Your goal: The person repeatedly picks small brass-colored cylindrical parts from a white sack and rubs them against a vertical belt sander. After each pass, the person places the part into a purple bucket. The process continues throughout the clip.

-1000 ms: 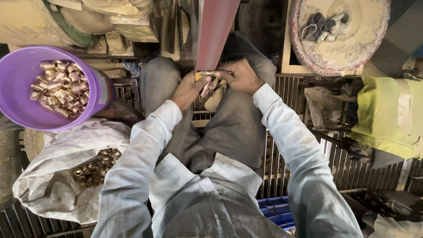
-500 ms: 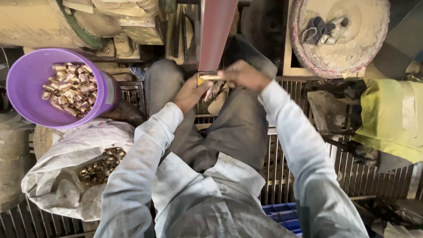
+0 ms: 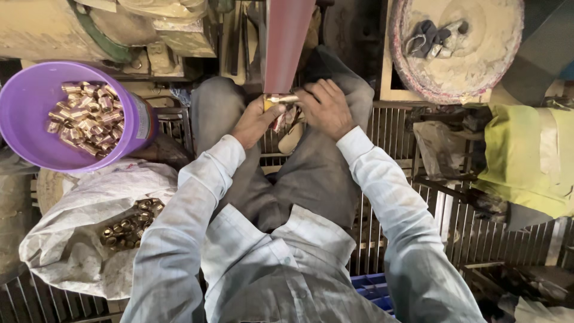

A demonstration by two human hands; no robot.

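I look down at my lap. Both hands meet at the lower end of a red sanding belt [image 3: 287, 42]. My left hand [image 3: 254, 122] and my right hand [image 3: 326, 107] together grip a small shiny brass fitting [image 3: 280, 99], held against the belt's bottom edge. My knees in grey trousers sit on either side. A purple tub [image 3: 27, 104] at my left holds several polished brass fittings [image 3: 86, 119]. Below it, an open white sack [image 3: 72, 239] holds several duller brass fittings [image 3: 128, 224].
A metal grate floor [image 3: 454, 221] lies under me. A dusty round disc [image 3: 472, 54] with a dark rag is at upper right. A yellow-green cloth [image 3: 526, 161] hangs at right. Dusty machine parts [image 3: 95, 27] fill the upper left. A blue crate [image 3: 373, 287] sits behind me.
My hands have stayed at the belt with the fitting, shifting slightly; the view has drifted a little, so the tub and sack sit slightly differently in frame.
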